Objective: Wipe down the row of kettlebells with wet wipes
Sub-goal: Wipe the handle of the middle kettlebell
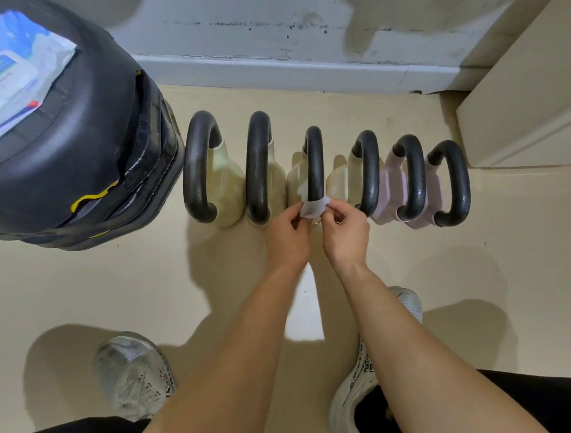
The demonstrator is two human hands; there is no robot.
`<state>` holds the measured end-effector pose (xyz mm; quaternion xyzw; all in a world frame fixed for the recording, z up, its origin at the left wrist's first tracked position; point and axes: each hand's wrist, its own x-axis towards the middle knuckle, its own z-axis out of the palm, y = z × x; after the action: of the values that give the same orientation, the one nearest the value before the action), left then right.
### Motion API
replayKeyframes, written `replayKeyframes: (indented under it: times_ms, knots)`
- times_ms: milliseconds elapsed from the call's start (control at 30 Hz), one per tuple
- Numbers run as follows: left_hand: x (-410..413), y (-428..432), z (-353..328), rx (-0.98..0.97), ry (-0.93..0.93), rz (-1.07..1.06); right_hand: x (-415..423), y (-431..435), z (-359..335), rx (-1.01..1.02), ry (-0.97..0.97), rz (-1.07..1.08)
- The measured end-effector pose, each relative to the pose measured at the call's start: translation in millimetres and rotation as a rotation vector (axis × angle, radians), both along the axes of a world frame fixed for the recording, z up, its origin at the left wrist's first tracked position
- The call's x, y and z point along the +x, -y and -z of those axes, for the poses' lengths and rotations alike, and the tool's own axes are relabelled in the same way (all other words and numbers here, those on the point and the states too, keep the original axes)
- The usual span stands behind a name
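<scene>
The left hand (286, 231) and right hand (342, 228) both pinch one wet wipe (312, 208) (white, creased) at the near end of the third kettlebell (314, 163) handle.

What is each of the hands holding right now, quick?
Left hand: pinches the wet wipe at the third kettlebell's handle.
Right hand: pinches the same wet wipe.

Legible text: none. Wet wipes pack (9, 75): blue label print too blurred to read. Cream kettlebell (233, 186): faint mark, undecipherable.
</scene>
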<state>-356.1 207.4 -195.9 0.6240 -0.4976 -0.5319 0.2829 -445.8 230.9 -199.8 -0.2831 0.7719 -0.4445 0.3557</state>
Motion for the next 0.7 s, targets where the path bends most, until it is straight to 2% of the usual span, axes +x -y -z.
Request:
replayKeyframes:
  times_ms: [300,433,567,700]
  knots:
    - [-10,8,14,-0.09,0.263,-0.042,8,8,15,-0.053,-0.082,0.075]
    - [-10,8,8,-0.078,0.207,-0.071,8,7,4,-0.037,-0.068,0.086]
    - [-8,16,-11,-0.114,0.246,-0.045,5,10,-18,-0.038,0.004,0.118]
    - [-15,31,-43,-0.176,0.17,-0.081,-1,18,-36,-0.056,0.012,0.012]
